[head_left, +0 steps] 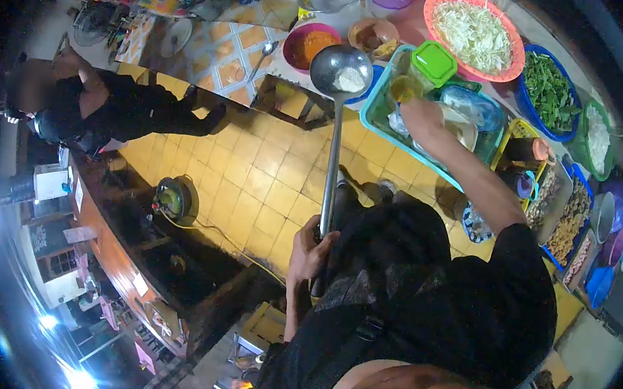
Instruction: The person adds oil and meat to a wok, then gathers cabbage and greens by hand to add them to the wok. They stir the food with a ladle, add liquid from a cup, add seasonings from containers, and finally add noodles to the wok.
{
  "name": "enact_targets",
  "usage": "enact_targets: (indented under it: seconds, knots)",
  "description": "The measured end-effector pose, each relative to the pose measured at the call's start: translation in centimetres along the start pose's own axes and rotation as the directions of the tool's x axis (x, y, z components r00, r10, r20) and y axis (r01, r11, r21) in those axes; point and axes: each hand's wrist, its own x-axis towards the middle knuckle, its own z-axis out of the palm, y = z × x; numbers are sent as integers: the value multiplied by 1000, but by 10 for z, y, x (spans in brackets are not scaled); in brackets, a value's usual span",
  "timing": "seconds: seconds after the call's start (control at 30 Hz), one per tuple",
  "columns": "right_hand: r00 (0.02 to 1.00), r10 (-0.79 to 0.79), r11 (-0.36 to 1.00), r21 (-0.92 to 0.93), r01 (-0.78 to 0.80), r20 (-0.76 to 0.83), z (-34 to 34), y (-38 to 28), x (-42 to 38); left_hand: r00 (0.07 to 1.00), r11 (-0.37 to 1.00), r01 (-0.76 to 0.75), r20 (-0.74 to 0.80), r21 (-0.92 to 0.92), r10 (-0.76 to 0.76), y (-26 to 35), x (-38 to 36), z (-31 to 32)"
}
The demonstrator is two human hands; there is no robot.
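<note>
A long-handled metal ladle (pixel 333 152) is in my left hand (pixel 310 251), whose fingers wrap round the handle's lower end. The ladle's bowl holds a small whitish heap and hangs beside a teal tray. My right hand (pixel 421 121) reaches over that tray (pixel 367 118), close to a small container of yellowish contents (pixel 405 89); its fingertips point down and what they may hold is hidden. A green-lidded box (pixel 434 63) and a clear plastic bag (pixel 472 107) lie in the tray.
Bowls of shredded cabbage (pixel 473 36), leafy greens (pixel 546 92) and orange paste (pixel 316 46) line the counter. More trays stand at the right. A person in black (pixel 113 109) is at the left, near a gas cylinder (pixel 172 197) on the yellow floor.
</note>
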Motion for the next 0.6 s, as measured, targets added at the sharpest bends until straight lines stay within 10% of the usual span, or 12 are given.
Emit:
enact_targets:
  seconds: [0.37,0.6]
  knots:
    - [927,316,930,128,-345,205,-8,-25,9,956,971,-201,245,133,164,-28,60,-110]
    - [786,619,785,20,-619,8,-5,-48,-26,891,918,-300,420,259,172,-14,101,-170]
